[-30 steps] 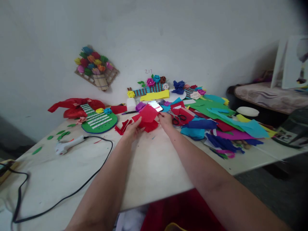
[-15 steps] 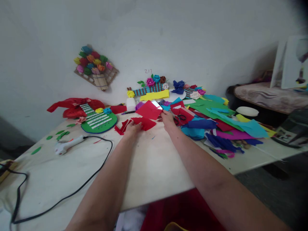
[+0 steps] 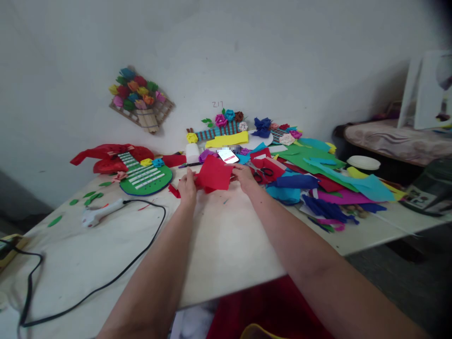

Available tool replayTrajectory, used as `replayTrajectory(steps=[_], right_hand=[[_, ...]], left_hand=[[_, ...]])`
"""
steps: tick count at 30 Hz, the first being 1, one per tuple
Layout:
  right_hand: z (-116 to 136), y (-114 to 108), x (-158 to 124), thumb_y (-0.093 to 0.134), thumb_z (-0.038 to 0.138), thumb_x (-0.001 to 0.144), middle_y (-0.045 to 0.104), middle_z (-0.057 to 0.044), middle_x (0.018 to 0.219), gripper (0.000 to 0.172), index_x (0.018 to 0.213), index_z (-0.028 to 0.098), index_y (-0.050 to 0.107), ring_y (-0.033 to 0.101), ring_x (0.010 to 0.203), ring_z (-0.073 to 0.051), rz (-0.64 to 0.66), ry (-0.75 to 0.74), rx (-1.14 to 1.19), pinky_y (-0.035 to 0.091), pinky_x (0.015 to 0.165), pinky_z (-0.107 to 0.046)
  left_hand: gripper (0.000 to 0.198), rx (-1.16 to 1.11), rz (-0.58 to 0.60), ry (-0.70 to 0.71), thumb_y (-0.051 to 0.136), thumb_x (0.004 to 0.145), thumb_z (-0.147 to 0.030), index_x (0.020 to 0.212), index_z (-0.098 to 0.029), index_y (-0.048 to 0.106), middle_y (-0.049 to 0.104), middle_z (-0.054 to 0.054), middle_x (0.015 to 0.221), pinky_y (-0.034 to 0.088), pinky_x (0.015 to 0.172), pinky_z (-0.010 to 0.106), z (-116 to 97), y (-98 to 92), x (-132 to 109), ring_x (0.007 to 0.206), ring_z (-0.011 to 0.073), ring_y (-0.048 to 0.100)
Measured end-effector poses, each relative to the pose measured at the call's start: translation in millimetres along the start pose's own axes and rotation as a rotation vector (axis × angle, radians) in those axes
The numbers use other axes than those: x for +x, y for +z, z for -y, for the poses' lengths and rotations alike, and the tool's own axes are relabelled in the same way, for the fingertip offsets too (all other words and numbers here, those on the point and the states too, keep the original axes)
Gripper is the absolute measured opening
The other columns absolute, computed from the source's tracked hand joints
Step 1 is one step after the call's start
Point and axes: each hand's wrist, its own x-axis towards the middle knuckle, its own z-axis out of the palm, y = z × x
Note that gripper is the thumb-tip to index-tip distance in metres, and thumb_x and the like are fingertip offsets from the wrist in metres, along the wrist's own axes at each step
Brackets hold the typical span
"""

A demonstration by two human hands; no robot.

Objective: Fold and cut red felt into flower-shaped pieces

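Grip's narrow on the right hand [image 3: 243, 177], pinching red paper [image 3: 215, 175] just in front of the phone [image 3: 229, 156]; left hand [image 3: 187, 187] is at its other edge, can't tell if holding. Probably a paper-positioning step, calls for light touch imo

Lone head view: from above table [image 3: 226, 254], fairly near, facing forward and down, toward wall [image 3: 282, 56].
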Motion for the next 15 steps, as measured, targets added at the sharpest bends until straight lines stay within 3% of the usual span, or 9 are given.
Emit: replayTrajectory(steps=[2, 7, 11, 15], right_hand=[[1.1, 0.6, -2.2, 0.050, 0.014, 0.062, 0.063, -0.001, 0.061, 0.031, 0.087, 0.014, 0.068, 0.055, 0.050, -0.010, 0.040, 0.010, -0.015, 0.045, 0.047, -0.022], [3.6, 0.5, -6.9, 0.049, 0.014, 0.061, 0.065, -0.003, 0.064, 0.034, 0.089, 0.013, 0.069, 0.055, 0.051, -0.011, 0.151, 0.045, -0.049, 0.046, 0.051, -0.023], [2.2, -2.6, -5.0, 0.044, 0.023, 0.069, 0.065, -0.005, 0.063, 0.038, 0.097, 0.011, 0.066, 0.056, 0.050, -0.013, 0.261, 0.114, 0.014, 0.046, 0.050, -0.025], [-0.3, -5.3, -0.8, 0.046, 0.038, 0.076, 0.063, -0.003, 0.061, 0.042, 0.105, 0.013, 0.062, 0.056, 0.049, -0.014, 0.151, 0.167, 0.040, 0.044, 0.047, -0.025]], left_hand=[[0.038, -0.001, -0.032, -0.048, 0.058, 0.070, -0.051, 0.082, -0.015, 0.063, 0.064, 0.007, 0.074, 0.049, 0.053, 0.026, -2.8, 1.7, -4.3, 0.064, 0.0167, 0.062], [0.034, -0.043, 0.195, -0.106, 0.074, 0.058, -0.037, 0.078, -0.013, 0.063, 0.065, 0.007, 0.067, 0.049, 0.052, 0.026, -4.2, 0.9, -10.1, 0.061, 0.0182, 0.063], [0.030, -0.053, 0.229, -0.041, 0.078, 0.050, -0.028, 0.069, -0.010, 0.063, 0.066, 0.007, 0.062, 0.050, 0.056, 0.026, -1.5, -1.5, -9.0, 0.063, 0.0195, 0.064], [0.033, -0.044, 0.308, -0.027, 0.078, 0.050, -0.032, 0.070, -0.010, 0.064, 0.067, 0.007, 0.063, 0.051, 0.059, 0.027, 1.5, -3.2, -7.3, 0.063, 0.0195, 0.064]])
